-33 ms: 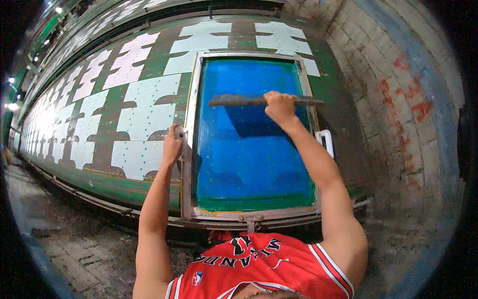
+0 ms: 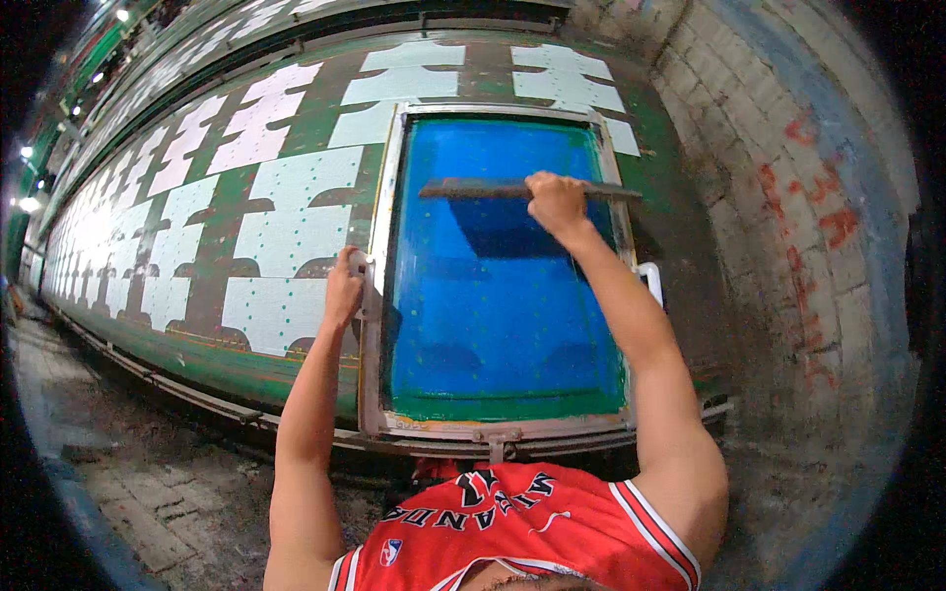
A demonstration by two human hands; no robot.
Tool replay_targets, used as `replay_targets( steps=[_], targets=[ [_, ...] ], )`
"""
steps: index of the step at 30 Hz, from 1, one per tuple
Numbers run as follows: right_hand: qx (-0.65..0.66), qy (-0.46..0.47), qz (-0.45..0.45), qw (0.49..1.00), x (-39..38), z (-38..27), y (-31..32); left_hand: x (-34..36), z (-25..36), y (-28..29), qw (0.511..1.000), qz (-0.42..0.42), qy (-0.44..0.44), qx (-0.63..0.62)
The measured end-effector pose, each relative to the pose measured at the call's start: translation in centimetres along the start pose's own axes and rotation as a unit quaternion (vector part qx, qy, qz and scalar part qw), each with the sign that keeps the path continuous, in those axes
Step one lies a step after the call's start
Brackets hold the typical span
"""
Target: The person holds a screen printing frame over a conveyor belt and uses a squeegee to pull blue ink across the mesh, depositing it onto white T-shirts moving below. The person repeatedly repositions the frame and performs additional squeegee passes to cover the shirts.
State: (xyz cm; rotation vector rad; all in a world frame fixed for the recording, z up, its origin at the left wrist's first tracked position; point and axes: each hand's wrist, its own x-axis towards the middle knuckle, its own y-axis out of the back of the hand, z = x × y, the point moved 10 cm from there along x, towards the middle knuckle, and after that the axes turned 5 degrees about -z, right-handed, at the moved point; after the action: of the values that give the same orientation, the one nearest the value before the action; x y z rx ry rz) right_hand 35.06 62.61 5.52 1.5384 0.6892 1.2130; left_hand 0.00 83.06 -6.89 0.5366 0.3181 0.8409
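Note:
My right hand point(image 2: 557, 205) is closed around a long, dark squeegee point(image 2: 473, 188). It lies crosswise above the far half of a screen-printing frame's blue mesh point(image 2: 473, 305), its right end reaching past the side rail. A dark shadow of the squeegee falls on the mesh; whether its lower edge touches is not clear. On the left side of the metal screen frame point(image 2: 375, 325), my left hand point(image 2: 345, 286) grips a pale handle point(image 2: 358, 261). Another white handle point(image 2: 650, 283) stands on the right side, beside my right forearm. Green colour borders the mesh inside the rails.
White cut fabric pieces point(image 2: 296, 227) with green dots lie in rows along the long green table point(image 2: 296, 378). Pinkish pieces point(image 2: 258, 113) lie farther back. A metal rail point(image 2: 227, 406) runs along the table's near edge. A block wall point(image 2: 778, 246) with red marks rises on the right.
My right hand and the squeegee have shifted slightly toward the far end of the screen frame. My left hand stays on its handle.

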Motion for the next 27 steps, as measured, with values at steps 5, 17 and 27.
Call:
replay_targets(
  steps=[5, 17, 27],
  targets=[
    [0.0, 0.02, 0.034, 0.999, 8.4, 5.7, -6.1, -0.2, -0.9, -0.6, 1.0, 0.023, -0.01, 0.003],
    [0.041, -0.106, -0.088, 0.99, 15.3, 11.7, -10.1, -0.7, 2.5, -0.3, 0.999, 0.019, -0.027, 0.014],
    [0.025, -0.166, -0.178, 0.97, 7.5, 6.2, -5.9, -0.5, 0.9, 0.6, 1.0, 0.01, 0.021, -0.016]
  ],
)
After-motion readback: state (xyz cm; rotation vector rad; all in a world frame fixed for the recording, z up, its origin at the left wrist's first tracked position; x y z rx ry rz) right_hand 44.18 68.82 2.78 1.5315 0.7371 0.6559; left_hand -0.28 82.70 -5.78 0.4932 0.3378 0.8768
